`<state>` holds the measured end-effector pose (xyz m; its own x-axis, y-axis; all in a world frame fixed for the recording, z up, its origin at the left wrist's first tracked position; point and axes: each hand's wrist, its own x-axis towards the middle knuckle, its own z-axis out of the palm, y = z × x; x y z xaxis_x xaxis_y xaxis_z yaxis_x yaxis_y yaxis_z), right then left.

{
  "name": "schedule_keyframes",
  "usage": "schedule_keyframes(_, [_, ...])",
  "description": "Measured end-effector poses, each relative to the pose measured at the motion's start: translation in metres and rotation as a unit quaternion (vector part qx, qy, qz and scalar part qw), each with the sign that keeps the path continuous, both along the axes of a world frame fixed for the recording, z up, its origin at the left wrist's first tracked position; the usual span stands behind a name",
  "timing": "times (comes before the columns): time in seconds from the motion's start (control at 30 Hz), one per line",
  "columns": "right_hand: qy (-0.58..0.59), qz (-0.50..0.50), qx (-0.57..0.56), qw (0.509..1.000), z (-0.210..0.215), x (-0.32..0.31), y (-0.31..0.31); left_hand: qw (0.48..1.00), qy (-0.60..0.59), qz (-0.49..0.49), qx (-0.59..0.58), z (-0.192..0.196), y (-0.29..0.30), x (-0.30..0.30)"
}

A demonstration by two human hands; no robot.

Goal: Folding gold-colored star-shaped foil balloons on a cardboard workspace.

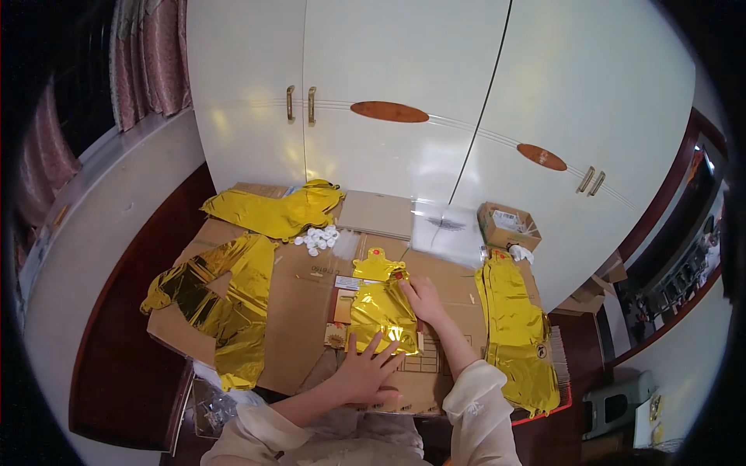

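Note:
A gold foil balloon (379, 307), flat and folded into a rough rectangle, lies on cardboard in front of me. My left hand (367, 375) rests on its near edge with the fingers spread, holding nothing. At the upper right edge of the foil lies my right hand (424, 298), its fingers stretched out against the sheet. A smaller gold tabbed piece (378, 266) with a red spot sticks out beyond the far end. Beneath the balloon's left side, a printed card packet (336, 334) peeks out.
More flat gold foil balloons lie at the left (242, 299), far left (272, 211) and right (513, 334). White round pieces (317, 239) are heaped near clear plastic strips (346, 245). At the back are clear bags (447, 231) and a small carton (509, 225), before a white cabinet (388, 167).

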<state>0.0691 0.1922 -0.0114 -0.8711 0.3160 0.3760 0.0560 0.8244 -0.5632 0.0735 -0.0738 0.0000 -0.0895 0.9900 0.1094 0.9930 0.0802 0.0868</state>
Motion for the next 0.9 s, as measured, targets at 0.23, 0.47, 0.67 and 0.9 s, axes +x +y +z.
schedule_keyframes(0.23, [-0.013,-0.011,0.008,1.0,0.018,0.007,-0.014,0.996,-0.007,0.029,0.081,-0.015,-0.011,0.001])
schedule_keyframes(0.47, [-0.008,-0.037,0.023,0.999,0.007,0.0,-0.007,0.998,0.023,0.06,0.029,-0.002,-0.01,0.013])
schedule_keyframes(0.67, [-0.039,-0.073,0.01,0.997,0.006,0.002,-0.01,0.996,0.011,0.066,-0.055,0.005,-0.005,0.01])
schedule_keyframes(0.9, [-0.051,-0.072,-0.012,0.996,0.011,0.027,-0.015,0.995,0.002,0.075,-0.063,0.007,-0.007,0.016])
